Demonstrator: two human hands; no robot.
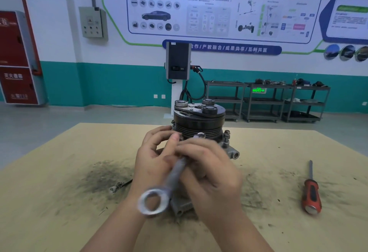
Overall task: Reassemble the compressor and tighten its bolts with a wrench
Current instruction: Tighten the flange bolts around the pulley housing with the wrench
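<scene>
Compressor: the compressor [199,124] stands upright near the middle of the table [59,212], pulley end up, its lower body hidden behind both hands.
Wrench: the wrench [173,174] slants from its ring end nearest the camera up toward the compressor; blurred.
Right hand: the right hand [211,172] is curled round the wrench shaft.
Left hand: the left hand [153,158] has bent fingers at the compressor's side, thumb by the wrench; whether it grips anything I cannot tell.
Nearby: a red-handled screwdriver [311,190] lies well apart to the right; a small bolt [119,186] lies just left of the hands.
Surface: tan tabletop smeared with dark grime around the compressor.
Room: grey charging post [177,60], dark shelf carts [266,100], red cabinet [16,56], wall posters [219,9].
</scene>
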